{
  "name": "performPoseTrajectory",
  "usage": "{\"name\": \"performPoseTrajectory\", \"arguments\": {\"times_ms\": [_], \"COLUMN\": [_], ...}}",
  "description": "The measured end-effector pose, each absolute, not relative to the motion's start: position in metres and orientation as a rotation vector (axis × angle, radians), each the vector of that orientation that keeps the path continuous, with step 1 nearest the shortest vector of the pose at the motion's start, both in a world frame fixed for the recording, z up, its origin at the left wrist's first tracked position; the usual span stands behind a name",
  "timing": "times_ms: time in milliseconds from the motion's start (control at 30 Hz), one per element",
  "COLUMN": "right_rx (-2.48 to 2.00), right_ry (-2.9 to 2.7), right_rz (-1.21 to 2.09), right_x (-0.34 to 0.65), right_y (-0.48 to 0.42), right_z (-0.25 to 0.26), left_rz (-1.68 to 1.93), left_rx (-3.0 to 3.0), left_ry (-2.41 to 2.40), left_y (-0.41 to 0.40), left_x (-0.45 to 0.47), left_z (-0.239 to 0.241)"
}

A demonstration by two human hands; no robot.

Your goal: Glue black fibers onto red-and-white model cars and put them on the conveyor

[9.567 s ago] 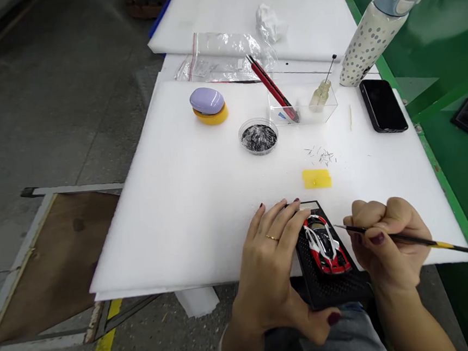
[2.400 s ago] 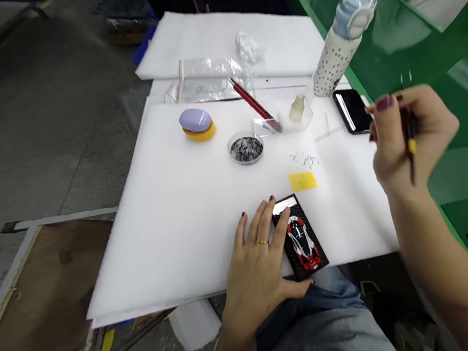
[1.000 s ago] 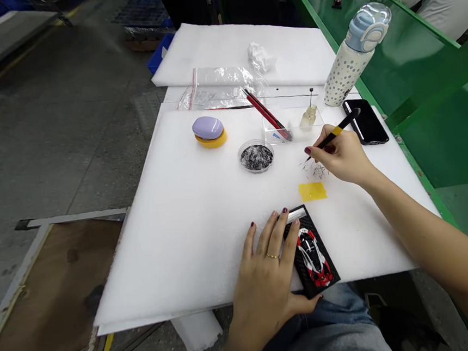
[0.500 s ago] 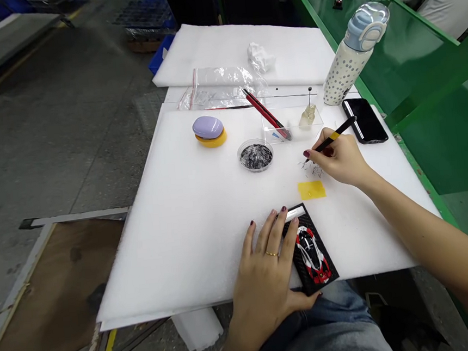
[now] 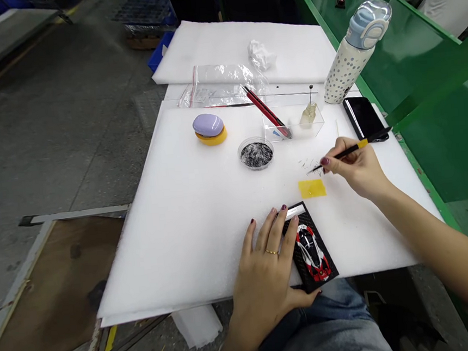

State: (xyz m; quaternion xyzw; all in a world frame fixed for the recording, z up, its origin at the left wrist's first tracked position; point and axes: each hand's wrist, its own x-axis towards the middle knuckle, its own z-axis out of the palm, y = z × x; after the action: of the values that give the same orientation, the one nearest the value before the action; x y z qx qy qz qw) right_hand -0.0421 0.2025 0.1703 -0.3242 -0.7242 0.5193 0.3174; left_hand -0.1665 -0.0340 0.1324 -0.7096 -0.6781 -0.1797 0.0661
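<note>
My left hand spans the left side of a black display base, its fingers at the far end and thumb along the near edge, steadying it. On that base sits a red, white and black model car. Pinched in my right hand are thin black tweezers with a yellow band. Their tip points left, low over small loose black bristle-like bits on the white foam. Just below the tip lies a yellow tape piece. A clear round dish of similar black bits stands to the left.
A clear tray holds a red-and-black pen-like tool and a small glass bottle. Beyond are a dotted water bottle, phone, plastic bag and crumpled tissue. A lilac-and-yellow oval object sits left.
My right hand has shifted right and slightly down, and the tweezers now lie flatter, their tip a little lower among the black bits. My left hand stays on the base.
</note>
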Motion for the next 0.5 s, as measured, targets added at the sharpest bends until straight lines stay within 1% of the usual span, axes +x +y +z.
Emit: {"name": "performPoseTrajectory", "arguments": {"times_ms": [67, 167, 500], "right_rx": [-0.835, -0.820, -0.809], "right_ry": [-1.860, -1.820, -1.842], "right_rz": [1.499, 1.593, 1.638], "right_x": [-0.033, -0.026, -0.027], "right_y": [0.196, 0.188, 0.182], "right_z": [0.166, 0.159, 0.154], "left_rz": [-0.555, -0.576, -0.631], "left_rx": [-2.140, -2.135, -2.155], "left_ry": [-2.036, -2.046, -2.092], "left_y": [-0.034, -0.035, -0.036], "left_x": [-0.166, -0.166, -0.166], "left_z": [0.132, 0.131, 0.133]}}
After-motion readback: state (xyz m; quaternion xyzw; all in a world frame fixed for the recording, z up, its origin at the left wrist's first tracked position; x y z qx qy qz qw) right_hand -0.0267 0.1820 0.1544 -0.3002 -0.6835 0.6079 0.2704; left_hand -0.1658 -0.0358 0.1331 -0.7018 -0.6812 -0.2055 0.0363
